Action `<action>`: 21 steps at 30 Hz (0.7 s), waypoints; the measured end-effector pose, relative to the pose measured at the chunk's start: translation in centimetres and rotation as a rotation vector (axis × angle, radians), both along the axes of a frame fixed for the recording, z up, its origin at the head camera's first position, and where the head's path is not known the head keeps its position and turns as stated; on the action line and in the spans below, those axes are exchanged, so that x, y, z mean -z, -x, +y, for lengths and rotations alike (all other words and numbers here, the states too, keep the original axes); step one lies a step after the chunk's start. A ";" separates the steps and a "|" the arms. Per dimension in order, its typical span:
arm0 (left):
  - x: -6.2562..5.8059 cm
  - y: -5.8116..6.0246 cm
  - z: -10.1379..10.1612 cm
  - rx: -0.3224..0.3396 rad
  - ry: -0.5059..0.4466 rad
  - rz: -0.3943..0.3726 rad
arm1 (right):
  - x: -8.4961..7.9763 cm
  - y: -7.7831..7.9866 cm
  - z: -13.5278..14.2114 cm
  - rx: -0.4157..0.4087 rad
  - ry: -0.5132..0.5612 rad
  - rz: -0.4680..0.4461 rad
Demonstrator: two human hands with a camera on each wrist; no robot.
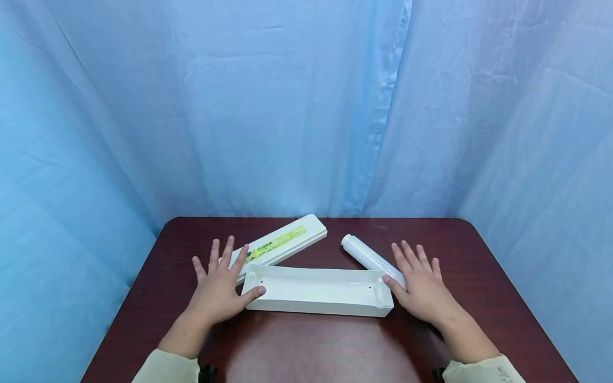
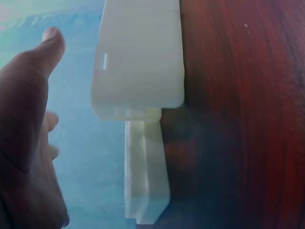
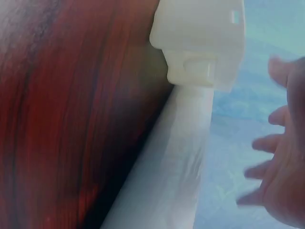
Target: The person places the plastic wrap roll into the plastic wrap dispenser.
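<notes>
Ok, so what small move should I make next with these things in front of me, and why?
I'd probably lower your right hand onto the white roll and grip it. That hand is spread and holding nothing, the roll lies close by it, and the white box faces up, open, with no roll inside.

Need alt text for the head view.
Left hand and right hand, fingers spread, flank an open white tray on a dark red table; a yellow-labelled white piece and white roll lie behind it, blue curtains beyond.
</notes>
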State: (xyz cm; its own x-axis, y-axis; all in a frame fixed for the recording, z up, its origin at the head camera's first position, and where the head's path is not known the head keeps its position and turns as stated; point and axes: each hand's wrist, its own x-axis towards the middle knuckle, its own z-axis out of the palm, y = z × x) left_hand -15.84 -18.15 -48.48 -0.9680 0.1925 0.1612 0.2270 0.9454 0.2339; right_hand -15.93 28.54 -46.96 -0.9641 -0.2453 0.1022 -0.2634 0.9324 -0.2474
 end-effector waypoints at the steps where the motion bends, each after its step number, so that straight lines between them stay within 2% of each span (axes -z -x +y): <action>1: 0.1 -0.1 -0.1 0.018 -0.017 -0.013 | -0.1 0.0 0.3 -0.009 0.029 -0.006; 4: 0.7 -0.1 -0.4 0.055 -0.061 -0.051 | -0.1 0.0 1.0 -0.018 0.058 -0.021; 8: 1.5 -0.1 -0.7 0.082 -0.117 -0.099 | 0.3 -0.2 1.6 -0.008 0.037 -0.085; 12: 2.2 0.0 -0.8 0.103 -0.149 -0.109 | 0.8 -0.3 1.9 -0.004 0.028 -0.131; 21: 2.7 0.2 -0.5 0.097 -0.163 -0.132 | 1.9 0.1 2.1 0.020 0.038 -0.181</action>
State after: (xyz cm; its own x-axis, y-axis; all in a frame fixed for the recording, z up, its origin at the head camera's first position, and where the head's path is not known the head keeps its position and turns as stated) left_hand -16.03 -18.66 -51.18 -0.9609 0.2678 0.0706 0.2725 0.8678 0.4156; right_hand -15.99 30.60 -48.87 -0.9721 -0.2253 -0.0646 -0.1931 0.9261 -0.3241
